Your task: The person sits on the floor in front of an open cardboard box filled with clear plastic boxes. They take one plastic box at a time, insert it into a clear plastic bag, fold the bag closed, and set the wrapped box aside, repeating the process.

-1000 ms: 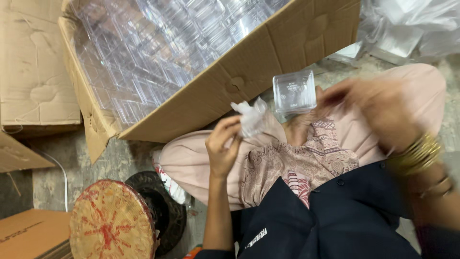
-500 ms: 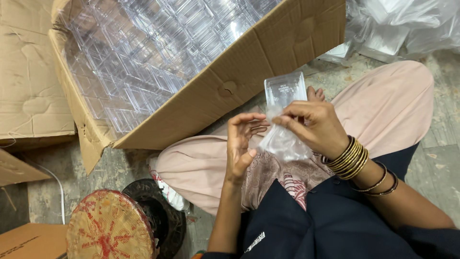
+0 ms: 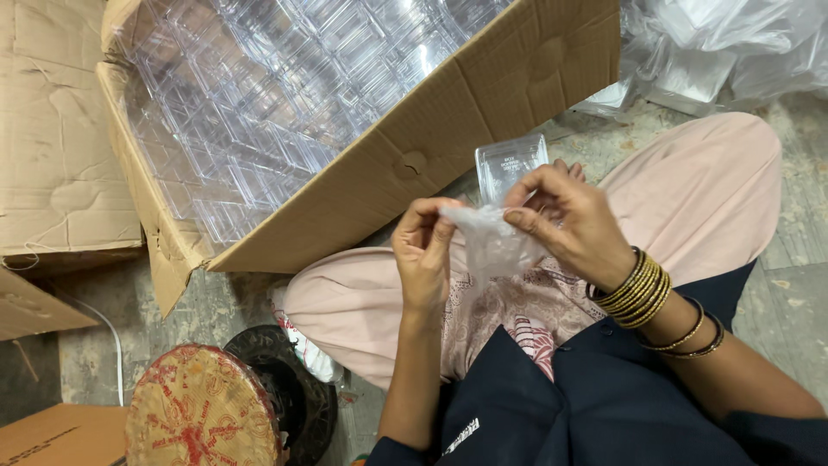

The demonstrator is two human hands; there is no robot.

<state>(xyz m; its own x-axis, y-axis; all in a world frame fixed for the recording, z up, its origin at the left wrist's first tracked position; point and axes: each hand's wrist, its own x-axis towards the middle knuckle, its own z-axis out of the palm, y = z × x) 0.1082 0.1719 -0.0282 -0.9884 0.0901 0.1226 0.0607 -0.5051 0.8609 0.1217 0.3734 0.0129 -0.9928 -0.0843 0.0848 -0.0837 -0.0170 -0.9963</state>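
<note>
plastic bag (image 3: 493,244) between both hands

Setting: small packing workshop, work done seated on a bare concrete floor (image 3: 793,293). Evidence: large open cardboard carton (image 3: 483,129) full of clear plastic boxes (image 3: 285,95), flattened cardboard (image 3: 52,147) alongside (creased, used), heaped plastic sheeting (image 3: 733,43), tape spool (image 3: 203,414).

Clear glossy plastic box (image 3: 511,164); thin crinkled plastic bag (image 3: 493,246); matt corrugated cardboard carton (image 3: 483,121).
</note>
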